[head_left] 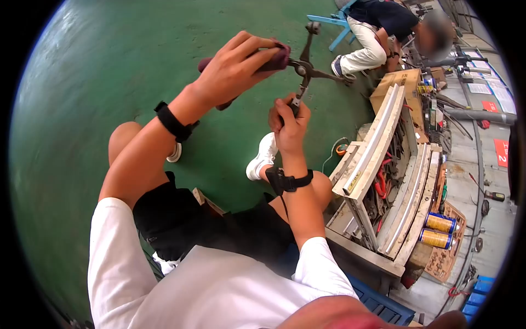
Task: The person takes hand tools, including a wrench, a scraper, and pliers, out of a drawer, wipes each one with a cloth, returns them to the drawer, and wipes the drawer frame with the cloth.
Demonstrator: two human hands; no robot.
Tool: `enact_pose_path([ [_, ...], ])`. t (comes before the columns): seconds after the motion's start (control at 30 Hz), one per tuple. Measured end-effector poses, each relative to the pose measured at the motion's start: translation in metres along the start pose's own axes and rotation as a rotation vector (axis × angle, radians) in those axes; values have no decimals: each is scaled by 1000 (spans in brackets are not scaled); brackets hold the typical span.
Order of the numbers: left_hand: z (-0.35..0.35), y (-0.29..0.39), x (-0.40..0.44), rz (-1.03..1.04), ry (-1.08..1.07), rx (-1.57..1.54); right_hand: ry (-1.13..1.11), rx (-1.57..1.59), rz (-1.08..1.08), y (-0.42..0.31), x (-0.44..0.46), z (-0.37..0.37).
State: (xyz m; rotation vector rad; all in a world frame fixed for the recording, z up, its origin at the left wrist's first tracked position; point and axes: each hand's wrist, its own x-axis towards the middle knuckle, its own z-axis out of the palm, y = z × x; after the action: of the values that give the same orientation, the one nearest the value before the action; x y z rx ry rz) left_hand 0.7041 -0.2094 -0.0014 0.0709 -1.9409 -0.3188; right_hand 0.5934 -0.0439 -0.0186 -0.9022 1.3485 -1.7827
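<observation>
My left hand point(236, 66) is closed around the dark maroon grips of a plier-like metal tool point(303, 68), held up above the floor. Beyond the fingers, two of the tool's arms spread apart from a round pivot, one upward and one to the right. Just below the pivot, my right hand point(290, 118) pinches a small dark piece with a metal end point(296, 102), which reaches up to the tool. Whether that piece is part of the tool or separate I cannot tell. Both wrists carry black straps.
To my right stands a pale framed rack point(372, 145) with red-handled tools inside. Yellow-and-blue cans point(436, 239) lie beyond it, near a cardboard box point(399, 93). Another person point(383, 30) bends over the bench at the upper right. Green floor point(109, 71) stretches left.
</observation>
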Motion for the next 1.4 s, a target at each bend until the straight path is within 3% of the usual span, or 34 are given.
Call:
enact_pose_path([
  [0.2,-3,-8,0,23,-80,-20,41,10,-7,-4,-1,-1],
  [0.3,-1,-6,-1,-39,-3,-138,23,46,-29,-4,-2,4],
  [0.37,-1,-1,-4,-618,48,-414,6,-40,74,-8,-1,5],
  [0.4,1,-1,-1,-770,166,-497,6,-37,73,-6,0,4],
  [0.43,1,-6,-2,-769,164,-496,7,-188,49,-4,1,1],
  [0.53,1,-30,-3,-1260,374,-805,50,-417,-43,-5,7,-3],
  [0.57,2,-35,-6,-1273,370,-789,97,-495,-94,-4,4,-3],
  [0.63,-2,-37,2,-1282,520,-1216,109,-337,-52,-3,6,-5],
  [0.7,-6,-49,-4,-1253,503,-1186,186,-193,-39,-7,8,-5],
  [0.77,-12,-63,-8,-1460,491,-1333,214,-159,-47,-6,10,-6],
  [0.83,-16,-64,-5,-1372,464,-1464,247,-129,-58,-8,11,-11],
  [0.9,-19,-62,8,-1391,636,-1555,302,-119,-26,-6,14,-13],
  [0.97,-25,-51,17,-1372,564,-1600,311,-139,-13,-5,16,-13],
  [1.03,-30,-40,23,-1544,339,-1370,321,-155,7,-4,18,-13],
  [1.07,-26,-40,23,-1557,335,-1358,297,-226,-8,-1,19,-14],
  [1.13,-20,-41,20,-1383,235,-1207,274,-277,0,3,20,-15],
  [1.17,-20,-41,19,-1400,211,-1194,212,-316,5,0,21,-15],
  [1.23,-19,-38,19,-1428,140,-1209,163,-345,17,1,12,-20],
  [1.3,-11,-51,14,-1320,72,-1345,29,-390,112,-1,15,-20],
  [1.33,-17,-39,19,-1414,21,-1418,23,-386,105,-2,15,-18],
  [1.37,-20,-35,24,-1502,-35,-1494,-33,-276,215,-5,17,-17],
  [1.4,-19,-36,23,-1460,-111,-1473,-84,-168,326,-8,17,-18],
])
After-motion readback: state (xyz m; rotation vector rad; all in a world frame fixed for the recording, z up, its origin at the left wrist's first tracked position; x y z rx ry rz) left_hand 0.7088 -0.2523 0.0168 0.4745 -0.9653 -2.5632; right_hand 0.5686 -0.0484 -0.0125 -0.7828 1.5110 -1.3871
